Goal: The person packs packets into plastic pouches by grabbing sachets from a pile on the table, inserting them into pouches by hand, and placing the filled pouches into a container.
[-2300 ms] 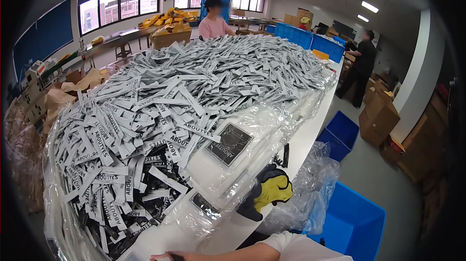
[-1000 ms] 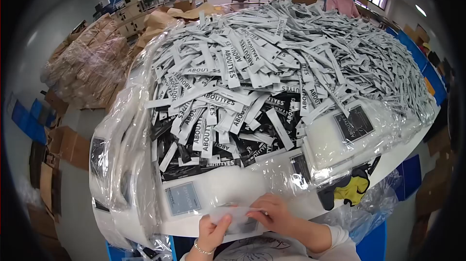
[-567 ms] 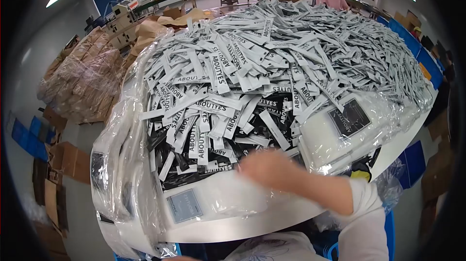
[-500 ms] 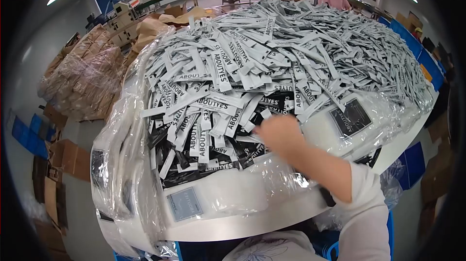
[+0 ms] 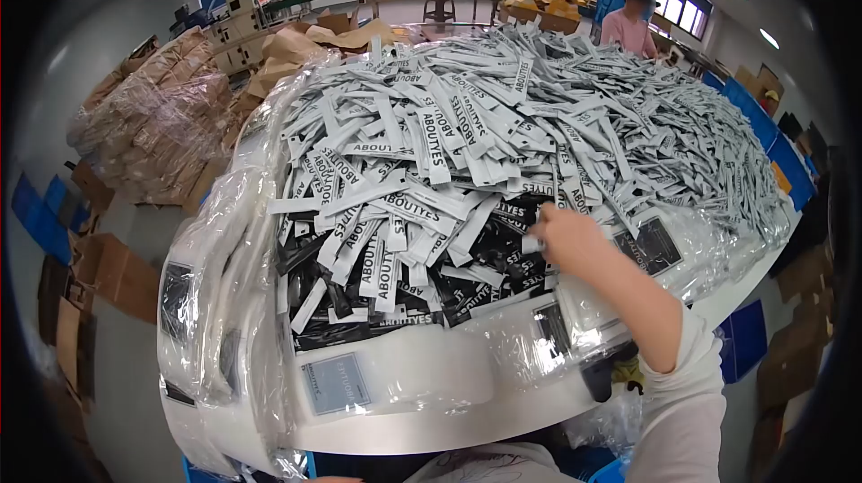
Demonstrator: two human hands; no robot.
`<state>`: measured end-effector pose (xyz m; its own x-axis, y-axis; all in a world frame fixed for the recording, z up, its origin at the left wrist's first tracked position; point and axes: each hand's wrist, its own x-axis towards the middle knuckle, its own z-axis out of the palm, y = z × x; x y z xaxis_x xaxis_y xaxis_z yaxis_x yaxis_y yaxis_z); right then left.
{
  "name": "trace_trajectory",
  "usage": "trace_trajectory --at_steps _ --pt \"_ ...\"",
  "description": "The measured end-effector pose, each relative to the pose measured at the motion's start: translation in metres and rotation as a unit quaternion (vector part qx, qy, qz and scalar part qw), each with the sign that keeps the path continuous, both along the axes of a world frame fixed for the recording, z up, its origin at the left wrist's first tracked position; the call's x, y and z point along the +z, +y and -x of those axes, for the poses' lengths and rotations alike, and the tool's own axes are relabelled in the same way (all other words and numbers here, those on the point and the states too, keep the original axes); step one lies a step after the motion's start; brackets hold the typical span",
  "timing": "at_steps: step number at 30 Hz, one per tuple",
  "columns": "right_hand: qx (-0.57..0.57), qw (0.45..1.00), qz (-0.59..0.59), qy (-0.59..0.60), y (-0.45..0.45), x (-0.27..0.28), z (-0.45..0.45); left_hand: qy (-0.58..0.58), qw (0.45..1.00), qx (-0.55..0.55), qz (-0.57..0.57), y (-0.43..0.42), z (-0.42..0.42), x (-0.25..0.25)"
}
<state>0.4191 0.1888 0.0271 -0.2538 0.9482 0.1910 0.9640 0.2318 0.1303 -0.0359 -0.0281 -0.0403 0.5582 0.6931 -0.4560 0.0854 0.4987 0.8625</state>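
A big heap of white "ABOUTYES" sachets (image 5: 440,133) covers the table, with black sachets (image 5: 467,294) showing at its near side. My right hand (image 5: 567,236) reaches in at the near right of the heap, over the black sachets, its fingers bent together; what they hold, if anything, is too small to make out. Only a sliver of my left hand (image 5: 337,480) shows at the bottom edge, its fingers hidden. Clear packaging bags with a grey label (image 5: 338,383) lie along the near edge, and more bags (image 5: 648,245) lie beside my right forearm.
Plastic-wrapped brown packages (image 5: 153,119) stand at the left, near open cardboard boxes (image 5: 117,276). Behind the heap a person in pink (image 5: 628,31) is at the far side. A blue bin (image 5: 743,342) stands on the floor at the right. Part of a dark and yellow glove (image 5: 627,373) shows behind my right arm.
Both hands were together over a small clear bag near the table edge. My right hand has since moved forward to the black sachets, and my left hand has dropped almost out of view.
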Motion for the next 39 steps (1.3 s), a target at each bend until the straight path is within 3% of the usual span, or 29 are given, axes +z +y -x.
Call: trace_trajectory --at_steps 2,5,6,9,10,11,13,15,16,19,22,25,26,29,30,33,34,37,39 --pt "-0.003 0.99 -0.009 -0.142 -0.004 -0.031 -0.001 -0.007 0.999 -0.04 -0.017 0.025 -0.03 0.004" --pt "0.068 0.995 0.01 -0.073 -0.005 -0.019 0.003 -0.001 0.99 -0.069 -0.125 0.043 -0.055 0.005" --pt "0.123 0.992 -0.013 0.021 -0.006 -0.016 0.001 -0.005 0.984 -0.066 -0.163 0.046 -0.059 0.004" --pt "0.136 0.968 -0.091 0.192 -0.015 -0.007 0.012 0.045 0.988 0.027 -0.144 0.052 -0.074 0.003" --pt "0.121 0.958 -0.087 0.243 -0.026 0.004 0.02 0.023 0.97 0.087 -0.225 0.053 -0.077 -0.019" --pt "0.143 0.94 -0.12 0.285 -0.037 0.01 0.029 0.108 0.93 0.078 -0.342 0.063 -0.085 -0.019" --pt "0.196 0.902 -0.155 0.353 -0.069 0.013 0.041 0.272 0.793 0.058 -0.542 0.082 -0.098 -0.015" --pt "0.282 0.84 -0.222 0.408 -0.1 -0.015 0.044 0.397 0.734 0.017 -0.55 0.086 -0.107 -0.028" --pt "0.252 0.8 -0.242 0.488 -0.11 -0.039 0.054 0.455 0.696 -0.007 -0.555 0.091 -0.108 -0.033" --pt "0.034 0.869 -0.168 0.464 -0.113 -0.082 0.068 0.402 0.753 -0.061 -0.518 0.09 -0.096 -0.049" --pt "0.082 0.811 -0.231 0.531 -0.134 -0.079 0.064 0.378 0.774 -0.057 -0.506 0.092 -0.091 -0.041" --pt "0.0 0.842 -0.176 0.509 -0.126 -0.084 0.064 0.294 0.827 0.002 -0.479 0.092 -0.088 -0.031" --pt "-0.053 0.856 -0.141 0.494 -0.126 -0.093 0.061 0.293 0.819 0.022 -0.492 0.092 -0.09 -0.028" --pt "0.03 0.809 -0.244 0.534 -0.129 -0.083 0.063 0.289 0.801 0.074 -0.519 0.087 -0.098 -0.027" --pt "-0.007 0.812 -0.216 0.542 -0.129 -0.092 0.061 0.285 0.797 0.082 -0.526 0.086 -0.106 -0.027" --pt "-0.027 0.878 -0.166 0.448 -0.123 -0.112 0.055 0.282 0.761 0.084 -0.578 0.086 -0.135 -0.026" --pt "-0.071 0.835 -0.122 0.531 -0.127 -0.105 0.06 0.287 0.753 0.085 -0.586 0.082 -0.145 -0.023" --pt "-0.025 0.786 -0.256 0.562 -0.133 -0.131 0.061 0.269 0.749 0.097 -0.597 0.075 -0.166 -0.031" --pt "-0.003 0.663 -0.085 0.743 -0.155 -0.131 0.071 0.248 0.754 0.101 -0.6 0.074 -0.176 -0.033"
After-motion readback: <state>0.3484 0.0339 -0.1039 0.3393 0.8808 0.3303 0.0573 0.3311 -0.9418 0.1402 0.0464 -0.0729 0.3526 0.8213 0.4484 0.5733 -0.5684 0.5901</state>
